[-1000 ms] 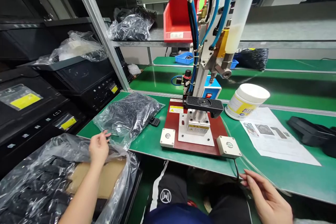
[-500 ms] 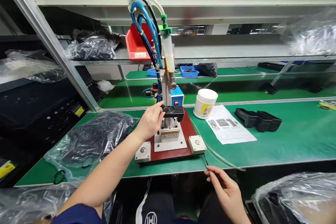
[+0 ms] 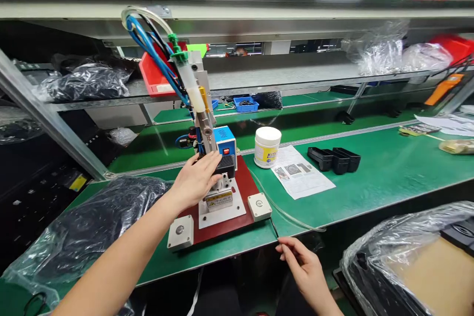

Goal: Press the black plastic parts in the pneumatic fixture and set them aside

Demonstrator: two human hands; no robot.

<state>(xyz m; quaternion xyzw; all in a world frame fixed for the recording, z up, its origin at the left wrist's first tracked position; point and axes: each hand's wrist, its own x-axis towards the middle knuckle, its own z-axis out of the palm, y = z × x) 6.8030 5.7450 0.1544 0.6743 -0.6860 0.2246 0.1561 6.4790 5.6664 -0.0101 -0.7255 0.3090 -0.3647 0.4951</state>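
My left hand (image 3: 196, 177) lies over a black ribbed plastic part (image 3: 226, 164) on the fixture of a bench dispensing machine (image 3: 219, 200). Its fingers are stretched out, the thumb is apart, and they cover much of the part. Above it leans a clear syringe barrel (image 3: 192, 84) with a green cap and a metal valve. Low at the front edge of the bench, my right hand (image 3: 301, 261) pinches a thin dark rod-like tool (image 3: 274, 228) between thumb and forefinger. The tool's far end points up beside the right-hand button box (image 3: 259, 206).
A white tub (image 3: 267, 147) stands on a printed sheet (image 3: 303, 180), left of several black plastic parts (image 3: 333, 159). A clear tube (image 3: 289, 217) crosses the green bench. Plastic-wrapped goods (image 3: 99, 217) lie left; a plastic-lined box (image 3: 400, 256) sits lower right.
The view has turned right and tilted, so the machine appears further left and leaning. My left hand has gone from gripping the black part's edge to lying flat over it. My right hand keeps its pinch.
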